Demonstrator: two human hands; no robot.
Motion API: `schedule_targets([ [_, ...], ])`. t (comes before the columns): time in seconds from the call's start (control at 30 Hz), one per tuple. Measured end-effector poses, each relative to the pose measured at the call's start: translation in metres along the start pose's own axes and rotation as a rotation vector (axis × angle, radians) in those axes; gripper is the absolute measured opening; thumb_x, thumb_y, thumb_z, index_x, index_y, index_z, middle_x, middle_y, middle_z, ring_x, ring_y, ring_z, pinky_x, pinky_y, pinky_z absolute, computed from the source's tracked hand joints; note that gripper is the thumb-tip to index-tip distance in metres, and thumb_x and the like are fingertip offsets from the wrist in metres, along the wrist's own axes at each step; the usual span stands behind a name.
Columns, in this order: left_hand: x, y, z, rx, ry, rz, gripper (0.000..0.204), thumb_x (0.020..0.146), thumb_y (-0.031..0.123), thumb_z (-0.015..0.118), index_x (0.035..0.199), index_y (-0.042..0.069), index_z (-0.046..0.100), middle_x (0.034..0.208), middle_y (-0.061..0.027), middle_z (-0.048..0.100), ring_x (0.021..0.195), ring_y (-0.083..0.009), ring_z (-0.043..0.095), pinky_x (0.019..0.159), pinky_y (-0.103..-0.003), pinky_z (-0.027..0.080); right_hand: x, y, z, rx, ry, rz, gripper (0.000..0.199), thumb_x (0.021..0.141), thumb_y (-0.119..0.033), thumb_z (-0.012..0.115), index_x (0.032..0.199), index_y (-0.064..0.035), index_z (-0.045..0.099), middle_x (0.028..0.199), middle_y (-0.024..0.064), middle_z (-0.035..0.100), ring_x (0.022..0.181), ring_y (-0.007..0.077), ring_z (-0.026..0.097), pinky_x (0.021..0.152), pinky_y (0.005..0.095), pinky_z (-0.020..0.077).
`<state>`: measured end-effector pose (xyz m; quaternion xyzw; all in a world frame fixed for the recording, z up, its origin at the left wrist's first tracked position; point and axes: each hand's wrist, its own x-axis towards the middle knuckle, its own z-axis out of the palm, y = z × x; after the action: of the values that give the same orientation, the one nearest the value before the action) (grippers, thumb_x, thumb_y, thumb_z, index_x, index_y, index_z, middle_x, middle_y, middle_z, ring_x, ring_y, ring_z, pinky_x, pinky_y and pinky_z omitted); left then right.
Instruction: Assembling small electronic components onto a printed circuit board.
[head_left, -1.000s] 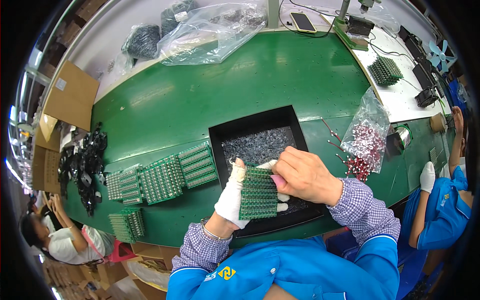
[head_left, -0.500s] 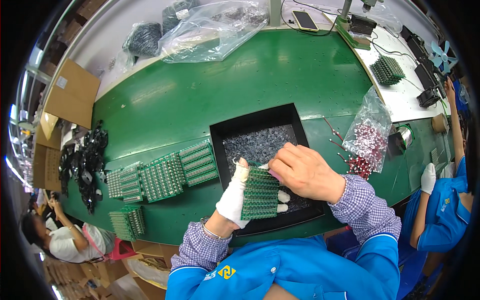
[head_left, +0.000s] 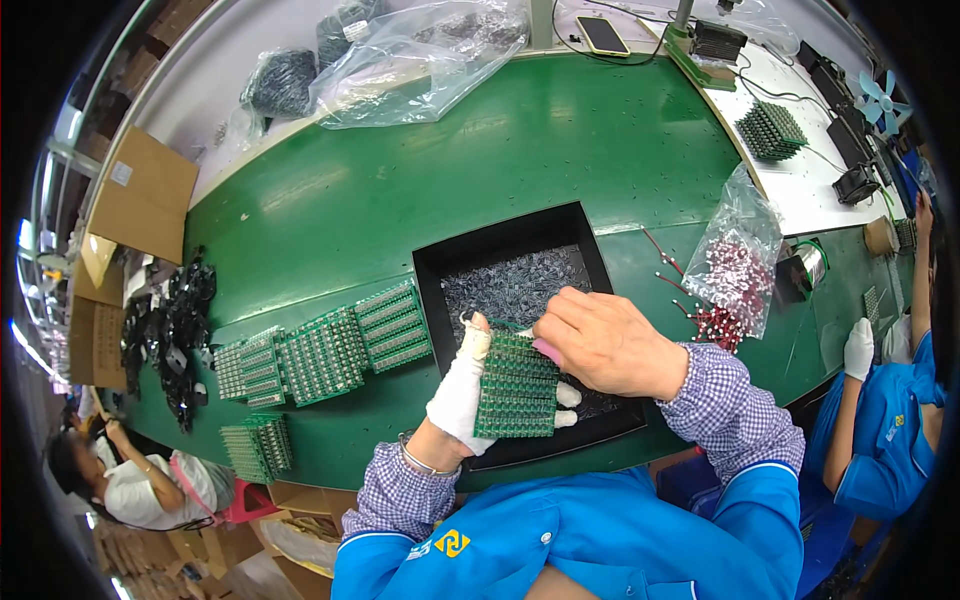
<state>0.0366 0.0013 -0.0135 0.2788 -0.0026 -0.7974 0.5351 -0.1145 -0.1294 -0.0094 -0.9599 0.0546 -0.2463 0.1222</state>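
Observation:
My left hand, in a white glove with bare fingertips, grips a green circuit board panel covered in rows of small parts. Its thumb lies along the panel's left edge, and fingertips show past the right edge. Bare and bent over the panel's upper right corner is my right hand, its fingers pinched together. Something pink shows at those fingertips; whatever they pinch is hidden. Below both hands sits a black tray holding a heap of small dark and clear pieces.
Stacks of green circuit board panels lie left of the tray, near black parts. To the right are a clear bag of red-and-white pieces and a solder spool. A phone lies at the back. Co-workers sit on both sides.
The right hand's fingers have shifted slightly at the panel's upper corner. The left hand still holds the panel, moved a little to the left. The tray appears nearly unchanged.

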Motion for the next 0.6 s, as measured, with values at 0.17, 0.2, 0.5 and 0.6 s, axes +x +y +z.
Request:
schedule_targets([
  [0.17,0.001,0.000,-0.005,0.001,-0.074,0.002,0.080,0.089,0.073,0.033,0.130,0.006,0.048,0.113,-0.0210,0.062,0.094,-0.0412,0.065,0.082,-0.056,0.055,0.003,-0.002,-0.004,-0.032,0.016,-0.031,0.012,0.082,-0.012,0.064,0.088,-0.0079,0.054,0.081,0.0047,0.050,0.070,0.0196,0.050,0.059,0.0294,0.0424],
  [0.2,0.001,0.000,-0.005,0.001,-0.101,0.002,0.080,0.089,0.072,0.033,0.131,0.006,0.048,0.114,-0.0212,0.062,0.095,-0.0416,0.065,0.083,-0.057,0.055,0.003,-0.002,-0.006,-0.038,0.016,-0.040,0.012,0.082,-0.011,0.064,0.089,-0.0075,0.055,0.081,0.0049,0.050,0.069,0.0199,0.049,0.059,0.0301,0.0427],
  [0.5,0.004,0.000,-0.003,-0.207,-0.069,0.085,0.086,0.089,0.073,0.035,0.132,0.000,0.047,0.122,-0.0238,0.057,0.097,-0.0440,0.064,0.084,-0.063,0.051,-0.009,-0.001,-0.015,0.087,0.096,-0.029,0.013,0.080,-0.011,0.065,0.089,-0.0075,0.057,0.085,0.0040,0.054,0.069,0.0189,0.049,0.061,0.0294,0.0418],
  [0.6,0.005,-0.001,-0.002,-0.219,-0.041,0.080,0.088,0.088,0.073,0.036,0.133,-0.002,0.046,0.124,-0.0246,0.056,0.097,-0.0443,0.064,0.083,-0.065,0.051,-0.009,-0.003,-0.012,0.101,0.067,-0.037,0.013,0.079,-0.011,0.065,0.088,-0.0080,0.057,0.085,0.0040,0.053,0.070,0.0187,0.049,0.062,0.0294,0.0414],
])
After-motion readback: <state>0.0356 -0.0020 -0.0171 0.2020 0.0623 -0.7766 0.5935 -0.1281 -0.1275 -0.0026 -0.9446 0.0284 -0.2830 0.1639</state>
